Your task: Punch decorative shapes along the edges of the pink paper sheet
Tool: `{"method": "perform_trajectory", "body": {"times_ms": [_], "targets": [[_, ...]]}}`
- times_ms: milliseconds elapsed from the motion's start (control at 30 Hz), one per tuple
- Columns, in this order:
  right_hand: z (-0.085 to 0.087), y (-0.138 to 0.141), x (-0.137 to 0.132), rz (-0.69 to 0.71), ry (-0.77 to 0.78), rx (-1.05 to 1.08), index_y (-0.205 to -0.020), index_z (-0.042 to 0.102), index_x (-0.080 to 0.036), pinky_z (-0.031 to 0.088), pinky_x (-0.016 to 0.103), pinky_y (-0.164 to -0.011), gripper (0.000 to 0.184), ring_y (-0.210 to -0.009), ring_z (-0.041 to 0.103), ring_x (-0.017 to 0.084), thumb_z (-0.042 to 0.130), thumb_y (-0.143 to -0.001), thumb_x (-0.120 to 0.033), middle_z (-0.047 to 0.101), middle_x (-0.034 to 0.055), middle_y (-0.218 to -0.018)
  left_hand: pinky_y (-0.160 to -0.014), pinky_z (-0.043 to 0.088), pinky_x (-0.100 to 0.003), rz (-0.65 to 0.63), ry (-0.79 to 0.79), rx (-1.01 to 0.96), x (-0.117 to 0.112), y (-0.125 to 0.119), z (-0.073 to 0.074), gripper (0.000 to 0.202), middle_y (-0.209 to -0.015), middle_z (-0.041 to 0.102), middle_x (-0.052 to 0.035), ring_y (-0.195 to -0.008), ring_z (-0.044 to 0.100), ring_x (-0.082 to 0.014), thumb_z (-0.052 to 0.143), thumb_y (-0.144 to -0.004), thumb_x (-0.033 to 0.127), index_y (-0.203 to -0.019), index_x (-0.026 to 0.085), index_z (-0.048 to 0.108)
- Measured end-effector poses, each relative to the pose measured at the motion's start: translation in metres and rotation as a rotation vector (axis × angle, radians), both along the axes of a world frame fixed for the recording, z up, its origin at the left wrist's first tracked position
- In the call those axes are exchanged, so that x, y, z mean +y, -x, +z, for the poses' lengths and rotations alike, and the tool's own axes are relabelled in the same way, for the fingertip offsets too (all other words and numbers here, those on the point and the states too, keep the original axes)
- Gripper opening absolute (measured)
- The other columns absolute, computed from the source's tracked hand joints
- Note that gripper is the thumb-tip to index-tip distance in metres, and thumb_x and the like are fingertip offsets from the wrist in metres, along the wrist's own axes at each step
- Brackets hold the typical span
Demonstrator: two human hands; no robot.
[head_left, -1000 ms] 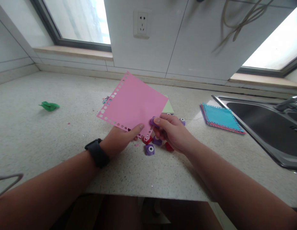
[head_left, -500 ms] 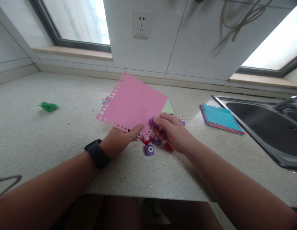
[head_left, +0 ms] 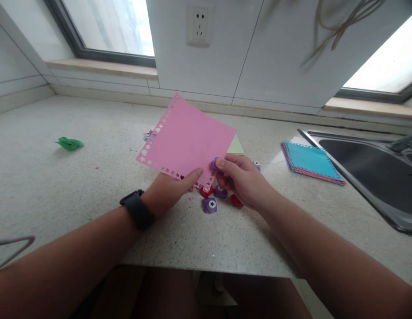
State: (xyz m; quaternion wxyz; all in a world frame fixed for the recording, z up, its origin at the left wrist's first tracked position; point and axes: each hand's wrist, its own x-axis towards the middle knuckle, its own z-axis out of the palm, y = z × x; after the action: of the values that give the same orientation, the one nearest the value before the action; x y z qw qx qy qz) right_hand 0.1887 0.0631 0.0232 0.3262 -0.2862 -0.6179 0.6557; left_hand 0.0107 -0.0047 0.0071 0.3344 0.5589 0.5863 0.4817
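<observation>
A pink sheet of paper [head_left: 190, 137] is held tilted above the counter, with rows of small shaped holes along its left and lower edges. My left hand [head_left: 174, 188] pinches its lower edge, thumb on top and fingers underneath. My right hand [head_left: 244, 177] grips a purple craft punch [head_left: 216, 165] at the sheet's lower right edge, thumb pressed on it. Below the paper lie another purple punch with a star on its white button [head_left: 210, 205], a red punch [head_left: 236, 200] and further punches partly hidden by the sheet and my hand.
A stack of punched coloured sheets, blue on top [head_left: 313, 159], lies at the right beside the steel sink [head_left: 368, 164]. Pale green paper [head_left: 236, 145] sits behind the pink sheet. Punched bits [head_left: 148, 135] lie to its left. A crumpled green thing [head_left: 69, 143] rests at far left.
The whole view has shifted slightly, with everything a little to the right. Both hands keep their grips, and the punch stays at the same edge of the pink sheet.
</observation>
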Motion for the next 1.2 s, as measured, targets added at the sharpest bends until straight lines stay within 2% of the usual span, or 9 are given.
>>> {"method": "perform_trajectory", "body": {"times_ms": [167, 367, 600, 767, 933, 1067, 1200], "targets": [[0.000, 0.001, -0.002, -0.044, -0.030, -0.001, -0.072, 0.058, -0.018, 0.023, 0.024, -0.043, 0.027, -0.047, 0.039, 0.008, 0.065, -0.087, -0.040, 0.048, -0.0046, -0.053, -0.065, 0.053, -0.030, 0.019, 0.046, 0.002, -0.002, -0.001, 0.000, 0.029, -0.061, 0.064, 0.0000, -0.070, 0.064, -0.0191, 0.063, -0.082, 0.045, -0.064, 0.024, 0.056], [0.000, 0.001, -0.003, -0.039, -0.057, 0.001, -0.073, 0.058, -0.019, 0.022, 0.024, -0.043, 0.028, -0.046, 0.036, 0.008, 0.065, -0.088, -0.042, 0.048, -0.0048, -0.053, -0.084, 0.055, -0.034, 0.013, 0.007, 0.009, -0.002, 0.000, -0.001, 0.021, -0.084, 0.074, -0.0032, -0.082, 0.068, -0.0206, 0.067, -0.081, 0.045, -0.083, 0.024, 0.065], [0.004, 0.002, -0.002, 0.014, 0.063, 0.039, -0.071, 0.055, -0.019, 0.023, 0.024, -0.042, 0.028, -0.045, 0.039, 0.009, 0.062, -0.089, -0.040, 0.047, -0.0045, -0.054, -0.076, 0.054, -0.033, -0.036, 0.055, 0.016, -0.003, 0.000, -0.001, 0.026, -0.072, 0.070, -0.0012, -0.068, 0.065, -0.0179, 0.060, -0.086, 0.044, -0.074, 0.022, 0.063], [0.011, 0.000, 0.000, -0.065, 0.069, 0.030, -0.068, 0.051, -0.020, 0.024, 0.025, -0.041, 0.027, -0.044, 0.040, 0.009, 0.061, -0.087, -0.037, 0.046, -0.0044, -0.055, -0.076, 0.054, -0.033, -0.037, 0.068, 0.006, -0.003, 0.000, 0.001, 0.025, -0.073, 0.071, -0.0009, -0.068, 0.064, -0.0177, 0.060, -0.087, 0.043, -0.072, 0.023, 0.063], [0.013, -0.006, 0.005, -0.131, 0.104, 0.058, -0.072, 0.053, -0.020, 0.023, 0.025, -0.041, 0.024, -0.043, 0.039, 0.009, 0.059, -0.087, -0.038, 0.049, -0.0038, -0.056, -0.072, 0.053, -0.033, -0.034, 0.110, 0.052, -0.003, 0.002, 0.000, 0.035, -0.061, 0.065, 0.0004, -0.060, 0.060, -0.0168, 0.058, -0.088, 0.048, -0.062, 0.024, 0.059], [0.014, -0.015, 0.012, -0.185, 0.036, 0.059, -0.076, 0.058, -0.020, 0.026, 0.026, -0.042, 0.025, -0.044, 0.040, 0.010, 0.058, -0.088, -0.041, 0.049, -0.0034, -0.057, -0.061, 0.050, -0.031, -0.034, 0.174, 0.031, -0.003, 0.002, -0.001, 0.036, -0.060, 0.065, 0.0004, -0.054, 0.058, -0.0162, 0.055, -0.089, 0.052, -0.067, 0.024, 0.063], [0.018, -0.027, 0.020, -0.259, -0.203, -0.083, -0.078, 0.061, -0.020, 0.032, 0.027, -0.047, 0.026, -0.050, 0.044, 0.012, 0.056, -0.090, -0.042, 0.051, -0.0025, -0.060, -0.060, 0.048, -0.030, -0.041, 0.191, 0.030, -0.001, 0.003, -0.001, 0.039, -0.059, 0.065, 0.0005, -0.054, 0.058, -0.0157, 0.054, -0.089, 0.052, -0.064, 0.023, 0.062]]}}
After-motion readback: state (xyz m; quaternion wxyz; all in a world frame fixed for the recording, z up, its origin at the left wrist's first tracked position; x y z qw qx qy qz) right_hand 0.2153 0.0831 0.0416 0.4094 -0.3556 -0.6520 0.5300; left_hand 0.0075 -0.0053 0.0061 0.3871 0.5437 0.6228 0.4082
